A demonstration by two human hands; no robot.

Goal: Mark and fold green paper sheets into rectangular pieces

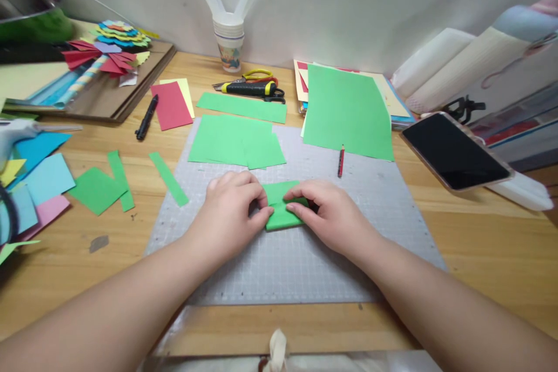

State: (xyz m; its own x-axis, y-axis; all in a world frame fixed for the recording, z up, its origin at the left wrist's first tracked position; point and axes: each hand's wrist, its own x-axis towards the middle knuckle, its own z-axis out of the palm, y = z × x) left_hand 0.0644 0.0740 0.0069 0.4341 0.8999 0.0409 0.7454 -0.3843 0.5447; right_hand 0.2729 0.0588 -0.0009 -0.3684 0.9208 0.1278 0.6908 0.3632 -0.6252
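Paper (281, 220): green, folded, on the mat (300, 276)
Left hand (235, 203): grip pinching its nine o'clock edge; paper at three o'clock
Right hand (335, 215): grip pinching its three o'clock side; paper at nine o'clock
Pencil (340, 163): two o'clock from paper

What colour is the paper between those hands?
The paper is green, seen best in the head view.

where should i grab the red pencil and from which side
Probably pinch the red pencil at mid-barrel, coming from its near side with the right hand, the closer one, once it is off the folded green paper. The slim pencil lies lengthwise away from the person, so thumb and finger could close on its left and right sides.
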